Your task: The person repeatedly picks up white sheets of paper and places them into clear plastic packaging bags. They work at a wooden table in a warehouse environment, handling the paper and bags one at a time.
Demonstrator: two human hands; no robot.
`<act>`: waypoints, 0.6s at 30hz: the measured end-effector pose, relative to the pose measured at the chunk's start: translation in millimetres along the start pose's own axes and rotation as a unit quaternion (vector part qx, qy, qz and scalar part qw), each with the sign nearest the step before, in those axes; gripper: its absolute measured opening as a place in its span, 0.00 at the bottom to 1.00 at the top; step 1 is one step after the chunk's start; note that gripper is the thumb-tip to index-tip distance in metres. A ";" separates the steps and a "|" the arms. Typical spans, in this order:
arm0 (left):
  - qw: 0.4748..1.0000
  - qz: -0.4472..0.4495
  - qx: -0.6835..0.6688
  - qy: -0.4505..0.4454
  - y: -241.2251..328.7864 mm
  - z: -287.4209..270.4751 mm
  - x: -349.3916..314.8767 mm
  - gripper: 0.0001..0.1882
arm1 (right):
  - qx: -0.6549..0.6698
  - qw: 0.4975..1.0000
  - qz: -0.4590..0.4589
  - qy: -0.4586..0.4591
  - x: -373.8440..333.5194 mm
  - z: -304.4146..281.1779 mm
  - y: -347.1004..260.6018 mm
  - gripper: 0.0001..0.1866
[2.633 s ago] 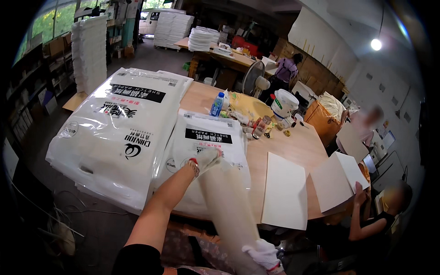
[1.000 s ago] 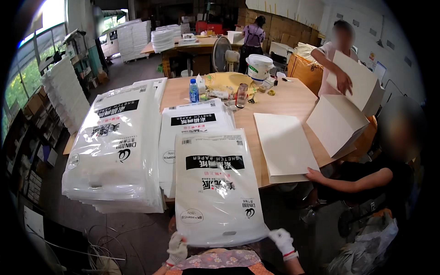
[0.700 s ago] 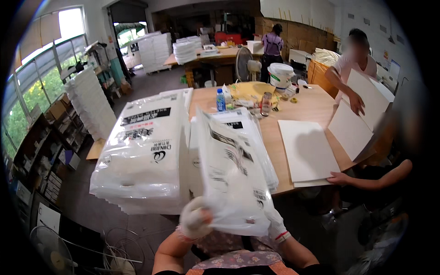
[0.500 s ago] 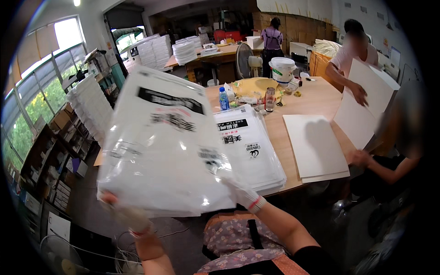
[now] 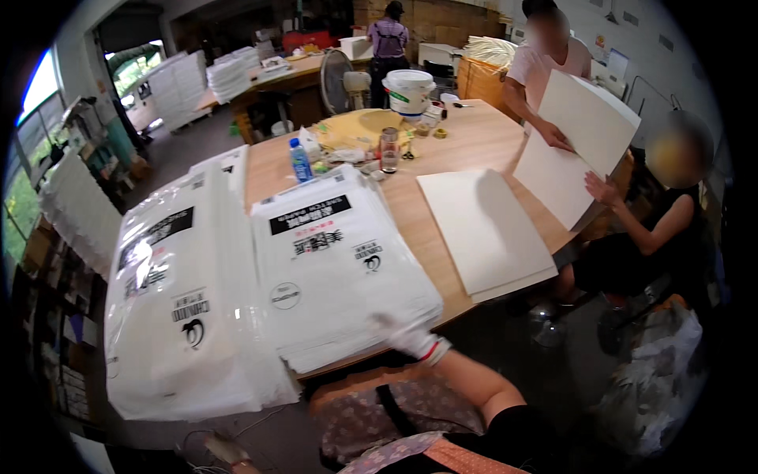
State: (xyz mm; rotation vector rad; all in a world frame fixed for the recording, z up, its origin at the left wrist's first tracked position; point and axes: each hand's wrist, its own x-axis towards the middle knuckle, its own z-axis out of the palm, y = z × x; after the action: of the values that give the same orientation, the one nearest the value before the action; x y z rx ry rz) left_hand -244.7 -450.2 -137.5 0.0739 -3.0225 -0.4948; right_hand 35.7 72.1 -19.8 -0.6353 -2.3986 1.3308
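My right hand (image 5: 408, 338), in a white knit glove with a red cuff band, is at the near right corner of a stack of printed clear plastic bags (image 5: 324, 276). Its fingers are stretched out over the top bag and hold nothing that I can see. A second pile of glossy printed plastic bags (image 5: 178, 316) lies to the left, and its near end hangs past the table edge. Low at the bottom edge is my left hand (image 5: 225, 449), also gloved, below that pile and apart from it. Blur hides how its fingers are set.
White boards (image 5: 488, 233) lie on the wooden table (image 5: 450, 150). At right, a standing co-worker (image 5: 545, 79) and a seated one (image 5: 663, 213) handle large white sheets (image 5: 580, 142). A blue-labelled bottle (image 5: 300, 160), a glass (image 5: 389, 150) and a white bucket (image 5: 409, 92) stand farther back.
The large plastic bag that both my hands held up now lies on the left pile. My left hand has dropped away; my right is over the other stack. The view has turned right.
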 end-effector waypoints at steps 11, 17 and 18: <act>0.873 -0.068 -0.368 -0.311 130.5 53.3 -174.8 0.07 | -0.313 0.918 0.217 0.112 -45.4 -188.3 178.7 0.21; 0.623 0.279 -0.468 -0.561 366.6 30.3 -220.5 0.05 | -0.450 0.839 -0.010 0.307 -43.5 -203.4 147.3 0.08; 0.614 0.255 -0.409 -0.624 418.9 6.9 -236.8 0.07 | -0.481 0.820 -0.030 0.307 -52.2 -204.7 112.3 0.08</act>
State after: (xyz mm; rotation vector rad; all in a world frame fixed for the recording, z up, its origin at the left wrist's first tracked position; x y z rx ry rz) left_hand -24.1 -37.2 -26.3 -1.8004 -2.9022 -2.5850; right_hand 203.4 242.7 -14.5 -1.0052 -2.3144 -0.2531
